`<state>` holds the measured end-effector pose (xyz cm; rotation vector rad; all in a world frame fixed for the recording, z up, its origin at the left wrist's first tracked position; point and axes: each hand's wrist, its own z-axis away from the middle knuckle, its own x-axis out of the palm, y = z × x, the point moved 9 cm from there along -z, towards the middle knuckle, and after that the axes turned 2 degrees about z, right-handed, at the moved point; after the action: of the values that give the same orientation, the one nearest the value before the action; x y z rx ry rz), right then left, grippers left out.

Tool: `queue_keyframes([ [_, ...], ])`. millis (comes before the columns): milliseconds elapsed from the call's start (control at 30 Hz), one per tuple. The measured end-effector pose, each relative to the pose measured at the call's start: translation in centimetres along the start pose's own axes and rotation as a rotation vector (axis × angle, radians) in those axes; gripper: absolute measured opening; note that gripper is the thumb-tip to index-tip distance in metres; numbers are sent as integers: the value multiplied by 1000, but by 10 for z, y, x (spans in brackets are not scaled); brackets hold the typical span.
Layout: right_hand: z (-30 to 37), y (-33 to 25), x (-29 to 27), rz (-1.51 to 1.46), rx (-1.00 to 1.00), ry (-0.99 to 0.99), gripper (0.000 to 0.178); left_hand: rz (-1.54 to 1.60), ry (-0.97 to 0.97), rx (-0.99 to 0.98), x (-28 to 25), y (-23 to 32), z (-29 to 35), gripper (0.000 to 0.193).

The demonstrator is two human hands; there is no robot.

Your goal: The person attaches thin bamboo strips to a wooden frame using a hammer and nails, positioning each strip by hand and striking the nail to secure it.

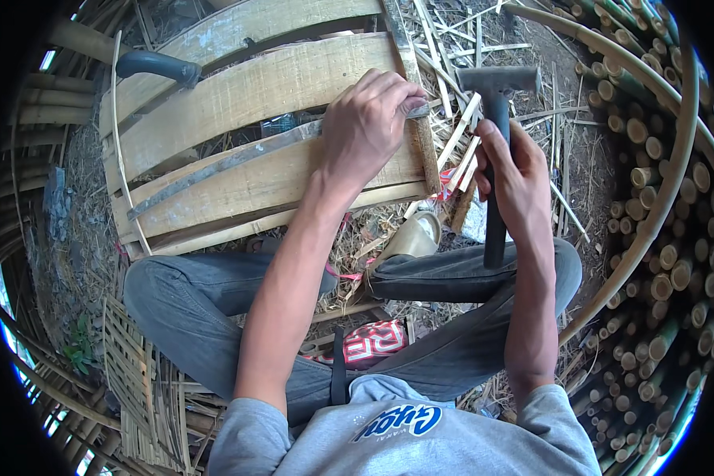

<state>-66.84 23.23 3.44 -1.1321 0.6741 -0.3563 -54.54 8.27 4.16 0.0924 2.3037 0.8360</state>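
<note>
In front of me lies a slatted wooden panel (262, 95) of pale planks with narrow battens across its ends. My left hand (365, 119) rests over its right end, fingers pinched together beside the right batten (411, 71). Whatever sits between the fingertips is too small or hidden to name. A long thin grey strip (222, 173) runs along the planks and passes under this hand. My right hand (514, 170) is closed round the dark handle of a hammer (496, 87), held upright to the right of the panel, its head at the far end, apart from the wood.
A dark curved tool handle (159, 67) lies on the panel's far left. Split bamboo strips (460, 143) litter the ground beyond its right end. Stacked bamboo poles (666, 270) fill the right side, with a bent pole (650, 214) before them. My crossed legs (190, 293) are close to the panel.
</note>
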Motion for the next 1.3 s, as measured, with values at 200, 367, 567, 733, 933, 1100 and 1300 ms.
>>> queue_keyframes([
  [200, 21, -20, 9, 334, -84, 48, 39, 11, -21, 8, -2, 1, 0, 10],
  [367, 34, -30, 20, 280, -153, 102, 35, 10, -10, -22, 0, -3, 2, 10],
  [567, 41, -43, 15, 266, -249, 208, 32, 30, 8, -25, -1, -2, 1, 8],
  [733, 45, -51, 23, 287, -359, 269, 27, 43, 24, -15, -5, 0, 2, 8],
  [933, 41, -44, 32, 413, -291, 190, 29, 13, -8, -51, -5, -4, 3, 9],
  [1100, 44, -51, 30, 385, -406, 302, 25, 43, -10, -54, -4, -5, 2, 9],
  [1300, 46, -55, 32, 382, -391, 267, 25, 58, -8, -24, -3, -4, 2, 9],
])
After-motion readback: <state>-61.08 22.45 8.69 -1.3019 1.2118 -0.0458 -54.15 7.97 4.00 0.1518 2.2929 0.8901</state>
